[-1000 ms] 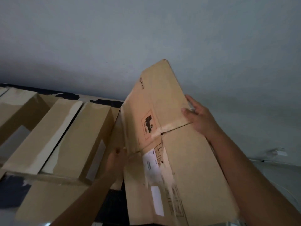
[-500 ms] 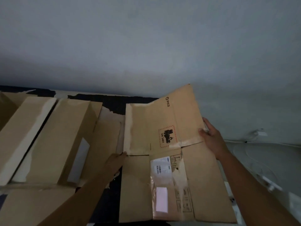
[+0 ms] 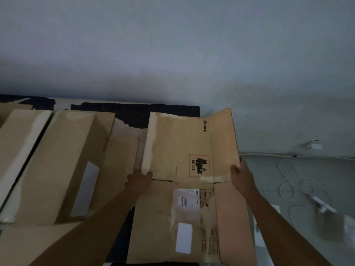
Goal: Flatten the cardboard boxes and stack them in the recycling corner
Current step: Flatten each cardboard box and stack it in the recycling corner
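Observation:
A flattened brown cardboard box [image 3: 178,150] with a PICO mark, a red UN 3481 label and white shipping labels lies in front of me against the wall, its right flap still raised. My left hand [image 3: 139,182] grips its left edge at the flap seam. My right hand [image 3: 240,175] grips the right edge at the same height. To the left lie other cardboard boxes [image 3: 63,162], with pale tape strips, one partly collapsed.
The boxes rest on a dark mat [image 3: 134,114] along the grey wall [image 3: 172,54]. White cables [image 3: 294,181] and a plug [image 3: 315,145] lie on the floor at the right, with a blurred small device [image 3: 322,206].
The held box has come down from a tilted, raised position to lie almost flat near the wall. Both hands kept their grip and moved down with it.

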`<state>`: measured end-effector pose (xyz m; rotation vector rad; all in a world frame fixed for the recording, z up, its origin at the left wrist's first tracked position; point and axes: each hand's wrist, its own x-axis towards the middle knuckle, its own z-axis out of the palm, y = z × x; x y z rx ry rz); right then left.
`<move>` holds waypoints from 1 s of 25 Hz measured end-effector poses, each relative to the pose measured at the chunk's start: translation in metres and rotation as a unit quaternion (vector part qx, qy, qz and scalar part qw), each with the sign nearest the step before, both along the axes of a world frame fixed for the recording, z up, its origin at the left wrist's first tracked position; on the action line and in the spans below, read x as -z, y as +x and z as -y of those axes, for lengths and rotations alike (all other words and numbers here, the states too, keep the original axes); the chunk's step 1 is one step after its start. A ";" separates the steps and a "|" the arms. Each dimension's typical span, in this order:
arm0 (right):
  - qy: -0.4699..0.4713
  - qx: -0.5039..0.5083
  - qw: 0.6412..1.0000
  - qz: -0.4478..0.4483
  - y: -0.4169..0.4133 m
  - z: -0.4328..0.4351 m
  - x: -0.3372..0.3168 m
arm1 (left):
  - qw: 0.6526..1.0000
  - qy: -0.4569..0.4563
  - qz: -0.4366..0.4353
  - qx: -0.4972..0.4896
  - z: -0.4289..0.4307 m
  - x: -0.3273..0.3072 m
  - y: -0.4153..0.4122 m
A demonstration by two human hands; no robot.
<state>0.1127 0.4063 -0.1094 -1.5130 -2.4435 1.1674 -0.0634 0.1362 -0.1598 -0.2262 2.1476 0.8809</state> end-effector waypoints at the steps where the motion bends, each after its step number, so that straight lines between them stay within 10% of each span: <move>1: -0.005 0.006 1.000 0.005 0.000 -0.002 -0.001 | 1.000 0.026 -0.008 0.005 0.002 -0.001 -0.002; 12: -0.008 0.037 0.997 -0.060 -0.006 0.032 -0.024 | 0.959 0.152 -0.236 0.025 0.002 -0.082 0.019; 25: 0.178 -0.030 0.928 -0.327 -0.042 0.231 -0.255 | 0.840 0.289 -0.448 -0.103 0.172 -0.268 0.007</move>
